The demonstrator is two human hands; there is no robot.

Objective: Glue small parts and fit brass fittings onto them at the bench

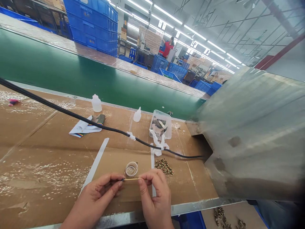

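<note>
Near the bench's front edge, my right hand [154,190] pinches a thin, light-coloured stick [131,179] between thumb and fingers. The far end of this stick meets a small dark piece [123,179] at the fingertips of my left hand [101,194], which is also closed in a pinch. What the small piece is I cannot make out. Just beyond the fingertips stands a small round clear cup [131,169]. Right of it, close to my right hand, lies a pile of small gold and dark metal parts [164,166].
A black cable [116,129] crosses above the cardboard-covered bench [47,152]. Behind it stand two white squeeze bottles [96,103] and a clear plastic tub [160,124] beside folded cloth [87,124]. A metal housing [252,136] blocks the right. A green conveyor belt [95,76] runs beyond.
</note>
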